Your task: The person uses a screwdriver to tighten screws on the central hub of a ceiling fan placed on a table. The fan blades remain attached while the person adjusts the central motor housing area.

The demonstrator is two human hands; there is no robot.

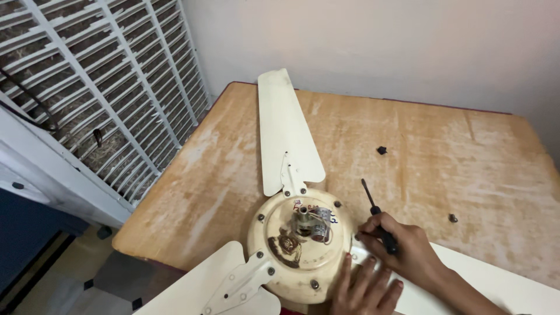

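I observe a cream ceiling fan (300,245) lying on a worn wooden table (431,157), motor housing at the near edge, one blade (286,131) pointing far. My right hand (402,248) has its fingers clamped around a black screwdriver (378,216), tip angled up and far. My left hand (364,289) rests flat on the housing's near right rim, fingers slightly spread. A loose screw (452,218) and small black part (381,150) lie right.

A worn, pale-streaked brown wooden table (443,151) fills the centre. A plain off-white wall (373,41) runs from 12 to 2 o'clock. A white slatted louvre panel (111,81) stands at 10 o'clock, tan floor (55,283) at 8.
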